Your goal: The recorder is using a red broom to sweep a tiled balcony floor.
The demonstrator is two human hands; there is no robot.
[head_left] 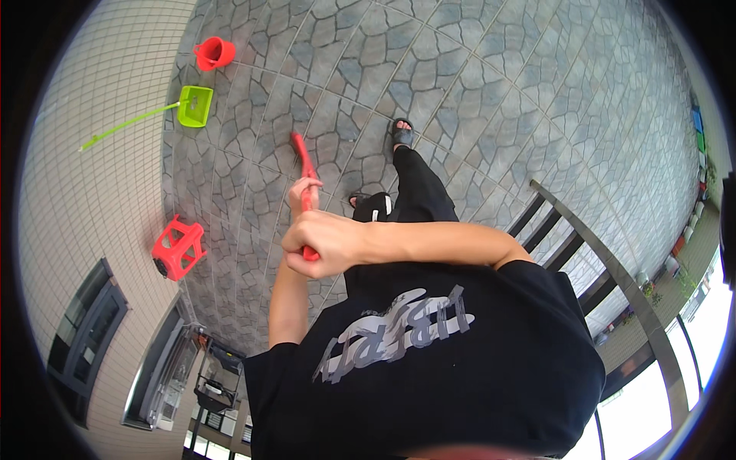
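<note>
One slender red rod-like tool [304, 159], probably a broom, slants over grey stone-patterned paving [345, 84], to the right of a lime-green, long-handled plastic dustpan [192, 115]. The right hand [328, 238] is clenched round the tool's upper end; the left hand [302, 198] grips it farther down. Work is judged to be under way: the tool is taken up, the dustpan lies apart from both hands, and how much paving is finished cannot be told. Beyond the dustpan is a red plastic bucket [218, 54]; nearer than the dustpan, a red plastic stool [178, 251].
</note>
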